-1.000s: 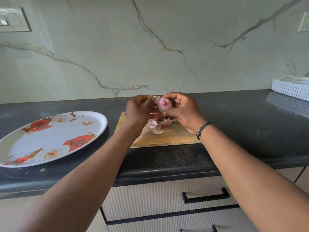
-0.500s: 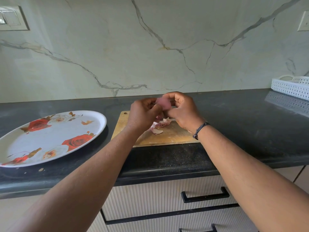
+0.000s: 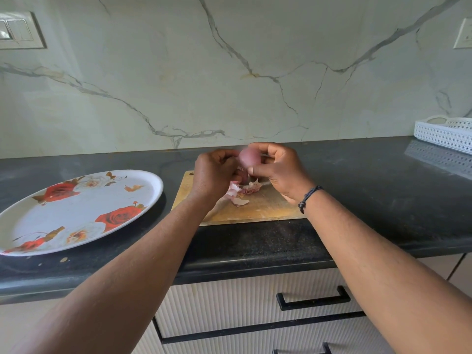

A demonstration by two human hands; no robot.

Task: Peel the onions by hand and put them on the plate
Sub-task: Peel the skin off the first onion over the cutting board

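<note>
Both hands are raised just above the far end of the board [image 3: 258, 210], close together, with a small pink onion [image 3: 249, 157] between them: the right hand [image 3: 277, 169] grips it with curled fingers and thumb, while the left hand [image 3: 213, 172], fingers curled, is at the onion's left side, though blur hides whether it pinches the onion or loose skin. Torn peels [image 3: 241, 191] lie on the board under the hands. The flowered plate [image 3: 76, 213] sits on the dark desk [image 3: 370, 190] to the left of the board, well apart from the onion.
</note>
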